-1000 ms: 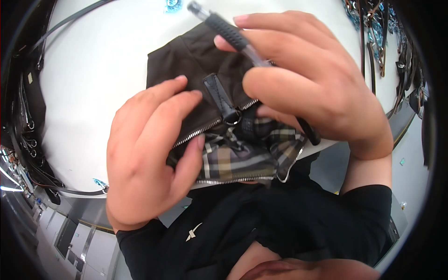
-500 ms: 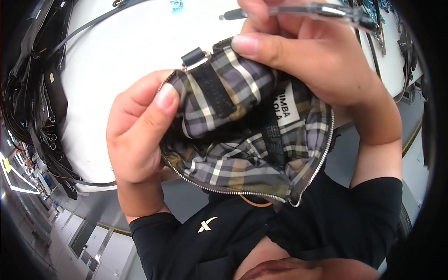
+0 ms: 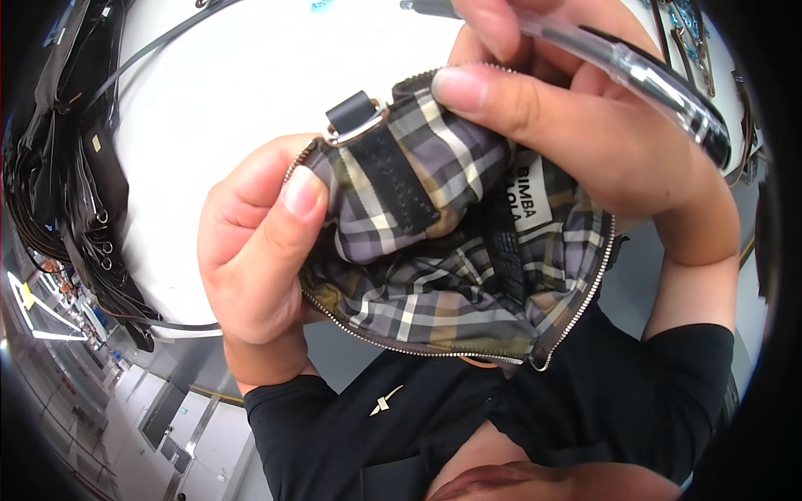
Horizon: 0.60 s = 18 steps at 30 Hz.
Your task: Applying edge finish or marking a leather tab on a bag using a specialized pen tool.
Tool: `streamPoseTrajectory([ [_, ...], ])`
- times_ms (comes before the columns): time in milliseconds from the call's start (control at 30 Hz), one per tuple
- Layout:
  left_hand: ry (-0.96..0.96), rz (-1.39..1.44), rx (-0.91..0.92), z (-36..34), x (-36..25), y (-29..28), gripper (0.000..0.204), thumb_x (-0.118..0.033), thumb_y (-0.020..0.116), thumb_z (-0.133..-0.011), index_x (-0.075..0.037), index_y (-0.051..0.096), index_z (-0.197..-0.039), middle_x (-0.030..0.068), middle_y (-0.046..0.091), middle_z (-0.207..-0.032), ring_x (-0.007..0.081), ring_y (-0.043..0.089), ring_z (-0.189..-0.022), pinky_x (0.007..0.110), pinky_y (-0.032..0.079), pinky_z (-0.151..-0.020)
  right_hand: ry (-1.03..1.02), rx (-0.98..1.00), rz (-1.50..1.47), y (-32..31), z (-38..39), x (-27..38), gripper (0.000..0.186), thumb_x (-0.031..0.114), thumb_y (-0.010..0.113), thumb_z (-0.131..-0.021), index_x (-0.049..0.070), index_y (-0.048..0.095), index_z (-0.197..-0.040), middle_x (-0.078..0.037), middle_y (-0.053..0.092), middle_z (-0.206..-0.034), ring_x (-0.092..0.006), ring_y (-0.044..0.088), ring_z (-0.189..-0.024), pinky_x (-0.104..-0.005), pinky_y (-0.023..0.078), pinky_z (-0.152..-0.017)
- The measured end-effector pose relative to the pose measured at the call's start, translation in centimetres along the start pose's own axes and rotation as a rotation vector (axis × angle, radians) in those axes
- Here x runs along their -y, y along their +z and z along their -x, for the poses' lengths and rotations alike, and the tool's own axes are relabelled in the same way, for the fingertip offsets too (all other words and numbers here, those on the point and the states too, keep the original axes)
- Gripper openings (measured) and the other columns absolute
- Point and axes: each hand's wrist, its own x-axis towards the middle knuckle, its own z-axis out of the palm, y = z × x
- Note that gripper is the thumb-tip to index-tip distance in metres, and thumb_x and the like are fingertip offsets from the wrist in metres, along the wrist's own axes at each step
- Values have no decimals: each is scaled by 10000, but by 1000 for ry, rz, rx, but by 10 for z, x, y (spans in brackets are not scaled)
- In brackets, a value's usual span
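Observation:
Between my two hands a small zip pouch (image 3: 434,309) is spread wide, its plaid lining in grey, white, black and tan facing up. My left hand (image 3: 259,234) pinches the zip edge at the left, thumb on the lining. At the far right edge, my right hand (image 3: 568,108) grips the lining under its thumb and also carries a clear-barrelled pen (image 3: 622,63) across its fingers. A black strap tab with a metal ring (image 3: 359,121) stands at the far rim, between the hands. A white label (image 3: 531,192) is sewn inside, partly shaded. The pouch's outside is mostly hidden.
A white table (image 3: 184,108) lies beyond and below the pouch. Black bags or straps with metal rings (image 3: 83,175) are heaped along its left side. More straps and chains (image 3: 697,42) lie at the far right. A thin dark strap (image 3: 171,37) crosses the far left.
Both hands and the pouch have shifted slightly right and nearer. The pen has swung, its right end now lower over my right hand. My grip on the pouch looks the same.

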Motion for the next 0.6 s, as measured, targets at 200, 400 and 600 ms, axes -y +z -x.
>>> streamPoseTrajectory([
  [200,0,36,-14,1,1,1,381,-188,580,-1037,137,617,-1232,212,733,-1104,224,720,-975,344,575,-905,31,17,-31,2,-3,4,195,108,671,-979,95,478,-964,43,513,-713,-29,445,-638,-213,370,-555],
  [400,-7,-35,-43,2,-1,-2,369,-173,588,-1033,137,617,-1230,199,730,-1105,209,709,-978,326,557,-910,60,30,-55,-6,1,3,191,104,670,-978,95,479,-961,46,510,-705,-26,440,-628,-212,364,-545],
  [600,-11,-90,-45,3,-2,-9,419,-153,597,-1015,165,565,-1286,217,707,-1160,230,699,-1030,332,535,-958,84,51,-84,-16,7,1,188,101,668,-977,94,481,-959,49,507,-698,-24,435,-617,-211,359,-536],
])
